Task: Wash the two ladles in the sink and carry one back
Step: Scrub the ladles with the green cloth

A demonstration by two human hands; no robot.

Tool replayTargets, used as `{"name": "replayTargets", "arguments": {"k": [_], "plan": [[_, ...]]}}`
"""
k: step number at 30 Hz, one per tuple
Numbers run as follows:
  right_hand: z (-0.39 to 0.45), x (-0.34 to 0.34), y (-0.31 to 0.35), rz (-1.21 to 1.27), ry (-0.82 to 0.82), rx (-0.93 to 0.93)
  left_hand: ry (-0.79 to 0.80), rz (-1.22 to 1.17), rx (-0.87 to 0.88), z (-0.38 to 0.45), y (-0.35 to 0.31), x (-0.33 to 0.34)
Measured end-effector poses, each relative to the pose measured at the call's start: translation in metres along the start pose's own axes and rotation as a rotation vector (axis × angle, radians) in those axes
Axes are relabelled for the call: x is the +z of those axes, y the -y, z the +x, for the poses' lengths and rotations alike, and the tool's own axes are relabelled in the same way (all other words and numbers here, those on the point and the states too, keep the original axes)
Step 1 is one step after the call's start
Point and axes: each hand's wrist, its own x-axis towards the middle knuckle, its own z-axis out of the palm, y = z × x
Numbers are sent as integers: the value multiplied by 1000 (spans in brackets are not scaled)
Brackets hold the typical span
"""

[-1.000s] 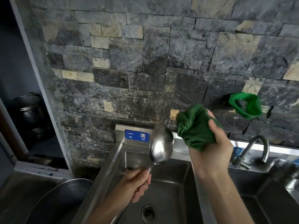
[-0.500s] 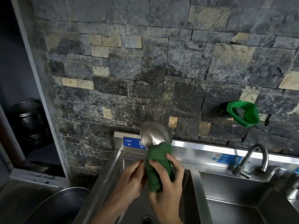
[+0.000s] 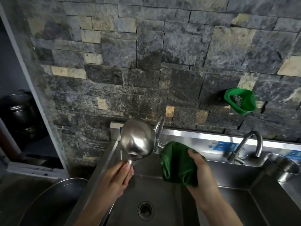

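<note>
My left hand (image 3: 114, 180) grips the handle of a steel ladle (image 3: 137, 141) just below its bowl and holds the bowl upright above the left basin of the steel sink (image 3: 162, 201). My right hand (image 3: 202, 175) holds a bunched green cloth (image 3: 177, 165) to the right of the ladle, a short gap away from the bowl. Most of the ladle's handle is hidden under my left hand and forearm. No second ladle is in view.
A faucet (image 3: 158, 126) rises behind the ladle and another faucet (image 3: 249, 145) stands over the right basin. A steel cup (image 3: 283, 167) sits at the right. A green holder (image 3: 240, 101) with steel wool hangs on the stone wall. A large round pan (image 3: 48, 203) lies at lower left.
The cloth went from raised at the right to wrapped on the ladle's neck below the bowl, then came off to the right. The ladle stayed upright over the left basin.
</note>
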Motion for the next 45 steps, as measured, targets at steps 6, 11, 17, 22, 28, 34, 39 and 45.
{"name": "replayTargets", "arguments": {"k": [6, 11, 17, 22, 28, 34, 39, 45], "plan": [[23, -5, 7, -218, -169, 124, 100, 39, -23, -12, 1, 16], [9, 24, 10, -173, 37, -258, 106, 363, 206, -21, -3, 36], [1, 45, -33, -958, 37, -1226, 32, 363, 279, -4, -11, 55], [4, 46, -49, -595, -11, -1105, 38, 263, 279, 4, -19, 60], [31, 39, -24, 117, 107, -464, 162, -102, 21, 16, -16, 66], [47, 8, -9, 86, -110, -465, 287, -211, -43, 36, -8, 89], [61, -48, 16, -60, -385, -597, 499, -41, -106, 34, 41, 129], [107, -159, 72, -744, -631, -617, 553, 142, -187, 19, 89, 212]]}}
